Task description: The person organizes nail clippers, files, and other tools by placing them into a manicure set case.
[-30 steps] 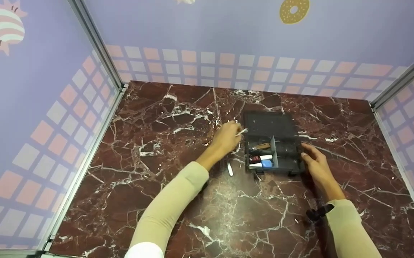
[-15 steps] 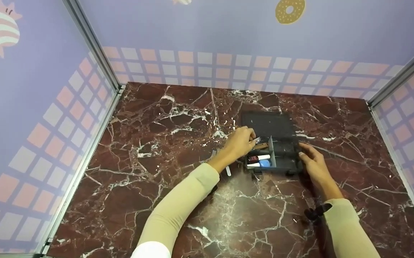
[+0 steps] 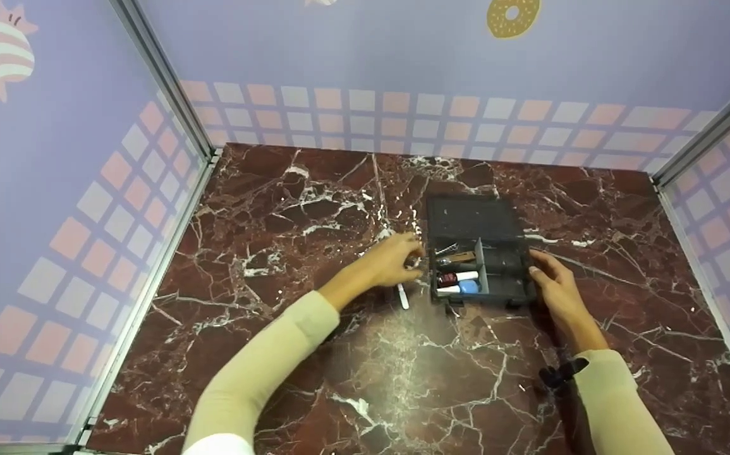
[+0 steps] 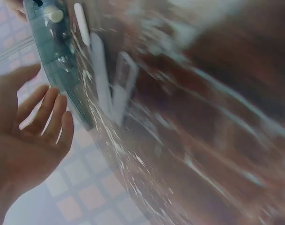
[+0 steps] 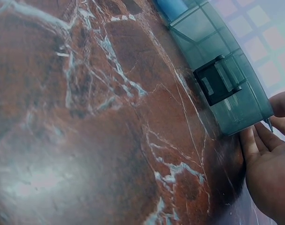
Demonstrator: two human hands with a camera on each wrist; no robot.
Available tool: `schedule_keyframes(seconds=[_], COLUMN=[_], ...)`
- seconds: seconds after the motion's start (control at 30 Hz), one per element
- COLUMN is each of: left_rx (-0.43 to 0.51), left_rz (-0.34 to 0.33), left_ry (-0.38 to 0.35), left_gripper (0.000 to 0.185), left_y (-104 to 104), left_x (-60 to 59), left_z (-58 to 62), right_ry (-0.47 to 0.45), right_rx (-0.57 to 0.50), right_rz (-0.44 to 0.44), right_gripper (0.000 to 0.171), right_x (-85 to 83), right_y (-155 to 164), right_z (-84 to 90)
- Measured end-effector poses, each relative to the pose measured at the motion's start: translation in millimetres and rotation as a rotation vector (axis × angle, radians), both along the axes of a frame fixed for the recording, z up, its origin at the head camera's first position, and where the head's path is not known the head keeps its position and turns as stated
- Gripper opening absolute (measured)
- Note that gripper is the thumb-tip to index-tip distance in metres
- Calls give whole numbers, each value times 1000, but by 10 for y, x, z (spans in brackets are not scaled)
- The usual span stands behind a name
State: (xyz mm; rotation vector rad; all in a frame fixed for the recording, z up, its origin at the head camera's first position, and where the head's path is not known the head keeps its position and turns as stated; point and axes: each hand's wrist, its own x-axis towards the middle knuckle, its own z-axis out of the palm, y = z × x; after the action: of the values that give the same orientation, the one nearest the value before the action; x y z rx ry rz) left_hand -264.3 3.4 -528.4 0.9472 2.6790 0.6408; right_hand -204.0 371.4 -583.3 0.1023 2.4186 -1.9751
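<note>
A dark translucent compartment box (image 3: 507, 287) stands with its lid (image 3: 475, 217) laid back. Its left side holds a dark red nail polish bottle (image 3: 449, 280) with a white cap, a blue nail polish bottle (image 3: 468, 287), a flat brown piece (image 3: 462, 256) and a thin metallic item (image 3: 447, 249). My right hand (image 3: 555, 287) grips the box's right side, thumb at the rim. Just left of the box is my left hand (image 3: 385, 260), fingers loosely bent and holding nothing. Beside it lies a slim white stick (image 3: 403, 296).
In the left wrist view, a long pale strip (image 4: 100, 72) and a clear narrow piece (image 4: 125, 77) lie on the marbled tabletop (image 3: 263, 208). Purple patterned panels (image 3: 352, 57) enclose the table at the back and sides.
My left hand brought the thin metallic item over the box, left it in the left compartment and drew back to the left. The right hand stays on the box.
</note>
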Motion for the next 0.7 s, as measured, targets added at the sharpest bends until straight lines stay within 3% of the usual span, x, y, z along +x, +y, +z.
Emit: schedule_keyframes(seconds=[0.2, 0.3, 0.47, 0.7], left_rx=[-121, -171, -219, -196], left_rz=[-104, -138, -167, -202], left_ry=[-79, -41, 49, 89], left_gripper=[62, 63, 40, 18], left_y=[-209, -208, -176, -118], left_x=[164, 194, 209, 236], left_z=[-47, -72, -120, -166], right_ry=[11, 11, 1, -2], right_rx=[2, -3, 2, 3], right_rz=[-8, -11, -8, 0], right_gripper=[47, 47, 48, 48], right_x=[-20, -27, -23, -10], right_y=[-6, 14, 8, 1], right_z=[-38, -39, -18, -9])
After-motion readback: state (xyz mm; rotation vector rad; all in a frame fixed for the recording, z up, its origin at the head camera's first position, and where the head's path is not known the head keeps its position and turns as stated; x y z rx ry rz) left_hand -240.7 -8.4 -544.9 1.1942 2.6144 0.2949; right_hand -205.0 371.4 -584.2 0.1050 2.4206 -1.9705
